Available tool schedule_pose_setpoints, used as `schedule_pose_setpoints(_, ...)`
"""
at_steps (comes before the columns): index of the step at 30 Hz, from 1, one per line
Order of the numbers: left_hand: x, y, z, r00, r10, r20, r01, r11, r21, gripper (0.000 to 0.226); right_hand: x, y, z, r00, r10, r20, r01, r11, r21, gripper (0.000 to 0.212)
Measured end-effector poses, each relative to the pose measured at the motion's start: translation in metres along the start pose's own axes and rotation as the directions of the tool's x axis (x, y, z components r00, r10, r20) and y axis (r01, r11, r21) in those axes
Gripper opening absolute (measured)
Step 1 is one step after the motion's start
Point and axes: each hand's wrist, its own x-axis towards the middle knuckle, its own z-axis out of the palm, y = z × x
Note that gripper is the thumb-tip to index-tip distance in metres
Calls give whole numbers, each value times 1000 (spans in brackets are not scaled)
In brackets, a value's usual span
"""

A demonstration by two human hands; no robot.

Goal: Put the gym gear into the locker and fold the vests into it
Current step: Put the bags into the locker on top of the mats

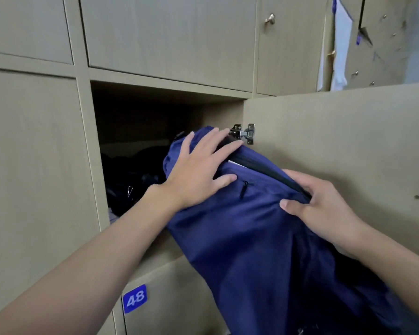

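A navy blue bag (242, 228) with black zips sticks halfway out of the open locker (155, 112), its upper end inside the opening and its lower end hanging down in front. My left hand (198, 172) lies flat on the bag's upper part, fingers spread. My right hand (324, 209) pinches the bag's fabric beside the long black zip. Dark gear (131, 180) lies at the back left inside the locker, partly hidden by the bag and my arm.
The locker's door (344, 151) stands open to the right, hinge (244, 134) close to my left fingertips. Shut lockers surround it; the one below bears a blue label 48 (134, 298). A white garment (339, 44) hangs at the upper right.
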Motion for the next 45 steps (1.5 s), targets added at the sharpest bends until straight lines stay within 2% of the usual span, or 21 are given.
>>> schedule_pose_setpoints(3,-23,-18,6,972,-226,-59,226,974,-1,74,24,-5,3,1000,28,2,-28,992,122,58)
schedule_pose_setpoints(5,-52,-24,17,868,-485,-105,470,871,-145,79,37,-6,5,999,52,15,-54,981,188,56)
schedule_pose_setpoints(6,-67,-23,23,776,-623,-97,584,768,-263,82,42,-6,7,998,63,23,-66,976,208,54)
schedule_pose_setpoints(8,-93,-19,38,576,-815,71,708,453,-542,89,51,-7,10,996,77,44,-85,967,240,52)
schedule_pose_setpoints(10,-108,-16,54,447,-853,270,673,121,-730,92,60,-9,14,995,77,68,-93,957,274,52)
schedule_pose_setpoints(12,-111,-11,62,371,-826,423,609,-127,-783,92,68,-14,17,993,60,97,-86,953,290,51)
schedule_pose_setpoints(14,-105,-5,63,375,-763,526,470,-333,-818,87,77,-18,20,993,42,110,-72,956,285,52)
schedule_pose_setpoints(15,-101,-2,61,396,-748,532,416,-371,-830,79,81,-18,21,993,31,117,-63,958,281,52)
schedule_pose_setpoints(17,-94,-3,57,427,-773,470,379,-319,-869,75,86,-19,22,992,19,123,-53,959,280,53)
schedule_pose_setpoints(19,-85,-7,50,455,-798,396,369,-236,-899,85,91,-17,23,993,10,121,-43,961,272,53)
schedule_pose_setpoints(23,-61,-23,33,466,-852,238,385,-47,-922,93,102,-11,26,992,-8,126,-29,958,285,55)
schedule_pose_setpoints(29,-32,-51,28,544,-833,103,532,248,-810,114,128,6,54,991,-6,134,-37,947,320,55)
schedule_pose_setpoints(33,-5,-73,32,588,-808,27,567,388,-726,121,156,14,82,993,-5,121,-36,943,332,54)
schedule_pose_setpoints(36,23,-98,34,585,-811,-16,562,420,-712,117,193,17,103,992,-31,122,-6,958,287,53)
schedule_pose_setpoints(40,41,-135,46,502,-865,-6,620,364,-695,102,242,13,141,993,-78,87,65,987,148,59)
schedule_pose_setpoints(42,21,-140,60,457,-889,13,692,346,-634,99,252,15,168,985,-96,141,97,995,0,59)
schedule_pose_setpoints(45,-19,-130,80,423,-906,13,774,354,-526,99,249,25,206,957,-150,249,181,978,-108,58)
